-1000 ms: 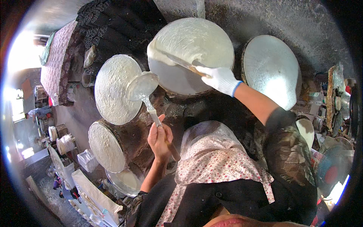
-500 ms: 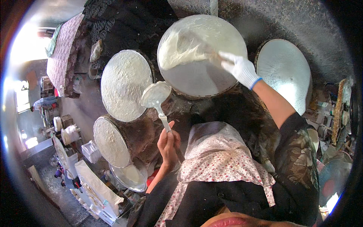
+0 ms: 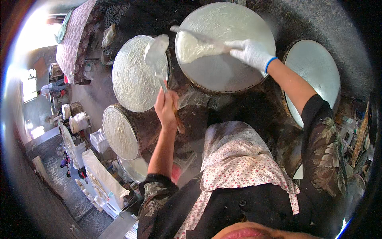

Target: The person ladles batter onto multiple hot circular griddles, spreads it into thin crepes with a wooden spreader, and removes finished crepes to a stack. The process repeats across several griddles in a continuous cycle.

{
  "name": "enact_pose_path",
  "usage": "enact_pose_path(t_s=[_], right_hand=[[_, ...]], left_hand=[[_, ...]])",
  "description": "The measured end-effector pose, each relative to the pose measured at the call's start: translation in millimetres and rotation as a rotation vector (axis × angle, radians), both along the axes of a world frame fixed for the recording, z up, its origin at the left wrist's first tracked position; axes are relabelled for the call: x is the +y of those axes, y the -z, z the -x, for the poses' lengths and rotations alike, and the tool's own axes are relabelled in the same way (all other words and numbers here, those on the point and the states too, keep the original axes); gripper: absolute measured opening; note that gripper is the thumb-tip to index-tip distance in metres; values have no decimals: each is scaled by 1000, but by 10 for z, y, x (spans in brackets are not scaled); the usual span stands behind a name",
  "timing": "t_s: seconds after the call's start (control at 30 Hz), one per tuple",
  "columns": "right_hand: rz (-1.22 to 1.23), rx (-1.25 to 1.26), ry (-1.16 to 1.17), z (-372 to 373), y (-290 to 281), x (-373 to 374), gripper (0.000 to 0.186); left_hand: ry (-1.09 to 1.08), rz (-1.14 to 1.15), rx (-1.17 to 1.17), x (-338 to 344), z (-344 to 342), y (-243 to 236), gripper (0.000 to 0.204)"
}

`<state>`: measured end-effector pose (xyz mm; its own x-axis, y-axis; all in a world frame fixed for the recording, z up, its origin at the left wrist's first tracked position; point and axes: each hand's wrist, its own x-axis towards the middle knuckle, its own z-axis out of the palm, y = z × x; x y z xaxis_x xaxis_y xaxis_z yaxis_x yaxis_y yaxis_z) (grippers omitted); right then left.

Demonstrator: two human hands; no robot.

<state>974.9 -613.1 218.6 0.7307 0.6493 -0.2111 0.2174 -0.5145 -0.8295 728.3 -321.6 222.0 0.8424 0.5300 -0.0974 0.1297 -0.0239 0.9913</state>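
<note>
My left hand (image 3: 166,106) is closed round the handle of a ladle (image 3: 156,51), its bowl coated with pale batter and raised over the edge of the left griddle (image 3: 131,75). A brown handle end pokes out below my fist. My right hand (image 3: 250,55), in a white knitted glove with a blue cuff edge, grips a long flat spreader (image 3: 203,38). The spreader lies over the large round griddle (image 3: 227,75) in front of me. Thick wet batter (image 3: 195,49) is heaped beside it; the griddle's far part has a thin coat, and its near part looks grey and bare.
A bare metal griddle (image 3: 312,71) stands at the right. At lower left are another batter-covered griddle (image 3: 119,133) and a round pan (image 3: 137,169). Farther left are a patterned cloth-covered surface (image 3: 75,40) and a long white table (image 3: 101,181).
My left hand has lifted the ladle up and away from me, toward the left griddle. My right hand still holds the spreader on the large griddle, its blade now swung left. The view has shifted slightly.
</note>
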Motion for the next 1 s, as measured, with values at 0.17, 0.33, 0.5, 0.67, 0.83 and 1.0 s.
enact_pose_path(t_s=[0.17, 0.33, 0.5, 0.67, 0.83, 1.0], right_hand=[[378, -198, -224, 308, 199, -522, 44], [188, -285, 137, 274, 189, -666, 43], [211, -295, -103, 431, 320, -660, 41], [139, -240, -24, 1034, 85, -1258, 45], [-103, 118, 468, 1699, -299, -1144, 54], [-504, 334, 503, 2406, 90, 330, 70]], left_hand=[[6, -71, -42, 87, -363, 309, 50], [43, -220, 89, -78, -93, 457, 58], [83, -546, 297, -377, 421, 426, 59], [258, -491, 284, -621, 833, 201, 58], [388, -176, -125, -371, 633, -269, 46], [219, 58, -342, 163, 512, -1112, 59]])
